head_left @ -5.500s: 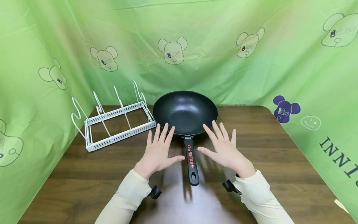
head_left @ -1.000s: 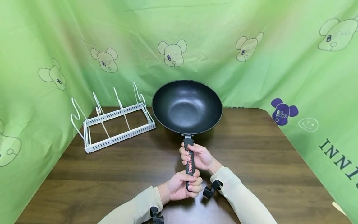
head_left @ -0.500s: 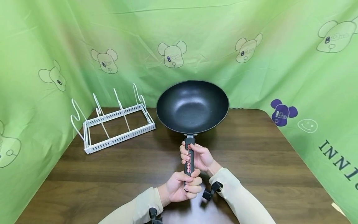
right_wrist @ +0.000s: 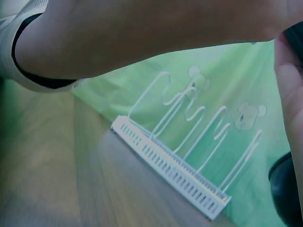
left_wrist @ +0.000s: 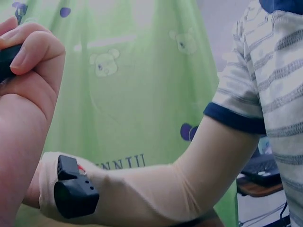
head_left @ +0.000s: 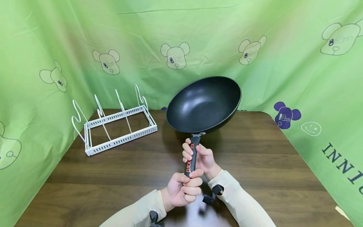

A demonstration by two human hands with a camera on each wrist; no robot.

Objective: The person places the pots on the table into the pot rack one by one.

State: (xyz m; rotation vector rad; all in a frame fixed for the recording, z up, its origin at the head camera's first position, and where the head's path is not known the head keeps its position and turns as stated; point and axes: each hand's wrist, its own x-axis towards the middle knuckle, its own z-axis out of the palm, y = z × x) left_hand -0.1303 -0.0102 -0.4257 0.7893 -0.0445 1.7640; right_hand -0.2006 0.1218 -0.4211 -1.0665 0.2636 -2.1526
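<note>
A black wok (head_left: pixel 202 104) with a long handle hangs above the table, its bowl facing me and tilted, the right side higher. My left hand (head_left: pixel 184 189) grips the handle's lower end, fingers curled round it. Higher up, near the bowl, my right hand (head_left: pixel 202 157) holds the same handle from the right. Red lettering shows on the handle between the two hands. In the left wrist view, my left hand (left_wrist: pixel 33 61) is partly cut off, with a dark bit of handle in it. The wok's dark edge (right_wrist: pixel 282 189) shows in the right wrist view.
A white metal rack (head_left: pixel 122 136) with upright wire dividers stands on the wooden table (head_left: pixel 255 176) to the left of the wok. Green cloth (head_left: pixel 136 37) with bear prints surrounds the table at the back and sides.
My hands, open above the resting wok at first, now grip its handle. The wok has been lifted off the table, moved to the right and tilted, its right side rising.
</note>
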